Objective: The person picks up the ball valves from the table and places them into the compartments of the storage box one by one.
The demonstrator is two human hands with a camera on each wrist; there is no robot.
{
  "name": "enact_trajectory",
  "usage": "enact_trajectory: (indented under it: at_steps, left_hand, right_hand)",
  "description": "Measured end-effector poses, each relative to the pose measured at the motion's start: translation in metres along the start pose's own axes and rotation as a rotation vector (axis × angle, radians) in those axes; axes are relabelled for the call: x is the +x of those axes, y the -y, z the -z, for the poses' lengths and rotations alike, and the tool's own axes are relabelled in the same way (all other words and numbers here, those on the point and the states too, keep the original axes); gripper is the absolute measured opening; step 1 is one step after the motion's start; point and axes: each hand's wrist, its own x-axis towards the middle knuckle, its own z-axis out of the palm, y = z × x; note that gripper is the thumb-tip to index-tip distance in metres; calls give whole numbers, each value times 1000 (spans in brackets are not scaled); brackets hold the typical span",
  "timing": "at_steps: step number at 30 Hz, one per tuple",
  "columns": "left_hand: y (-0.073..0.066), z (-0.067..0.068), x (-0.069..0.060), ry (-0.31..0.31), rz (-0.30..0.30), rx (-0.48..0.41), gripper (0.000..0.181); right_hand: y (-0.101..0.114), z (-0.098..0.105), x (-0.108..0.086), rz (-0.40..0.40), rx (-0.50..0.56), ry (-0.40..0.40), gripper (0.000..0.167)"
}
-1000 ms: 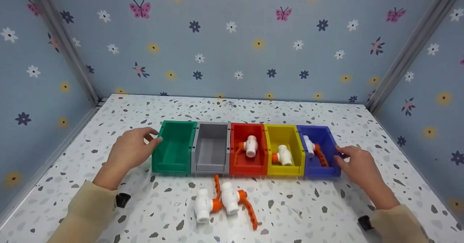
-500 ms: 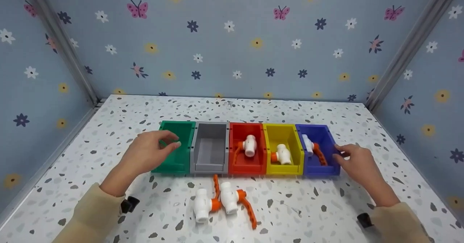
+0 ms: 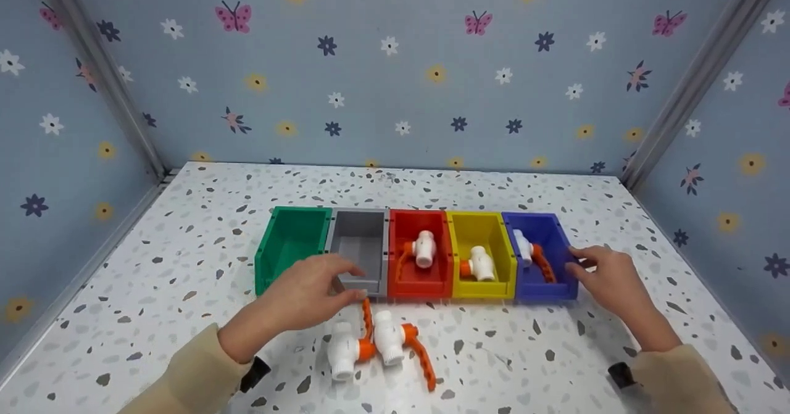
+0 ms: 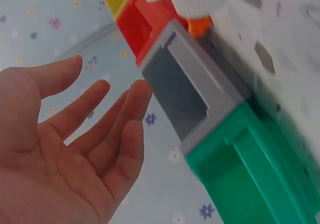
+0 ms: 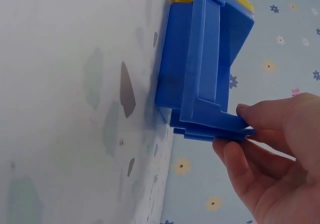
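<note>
My left hand (image 3: 302, 293) hovers in front of the green and grey bins, fingers loosely bent and holding nothing. Close to its fingertips lie two white ball valves with orange handles, a left valve (image 3: 343, 355) and a right valve (image 3: 389, 340), side by side on the table. In the left wrist view the palm and spread fingers show. At the row's right end my right hand (image 3: 612, 281) pinches the side wall of the blue bin (image 5: 205, 64) between thumb and fingers. One valve (image 3: 524, 248) lies inside that bin, its orange handle towards the right.
Joined in one row are a green bin (image 3: 299, 232), a grey bin (image 3: 359, 224), a red bin (image 3: 419, 219) and a yellow bin (image 3: 478, 223). The red and yellow bins hold one valve each. Patterned panels (image 3: 395, 74) enclose the speckled table (image 3: 494, 377).
My left hand has left the green bin's edge and moved right and nearer, towards the two loose valves. The right hand keeps its hold on the blue bin.
</note>
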Motion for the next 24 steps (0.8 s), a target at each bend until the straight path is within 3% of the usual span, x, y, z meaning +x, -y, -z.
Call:
enact_trajectory:
  at_steps: [7,16,24]
  left_hand:
    - [-9,-18,1,134,-86,-2,36]
    - [-12,-38,0,237,-54,10,49]
    - [-19,-47,2,260,-34,31,52]
  right_hand:
    - [1,-3,2,-12,8,-2,37]
    - [0,-5,0,-5,32,-38,36]
    - [0,-4,-1,-18,34,-40,36]
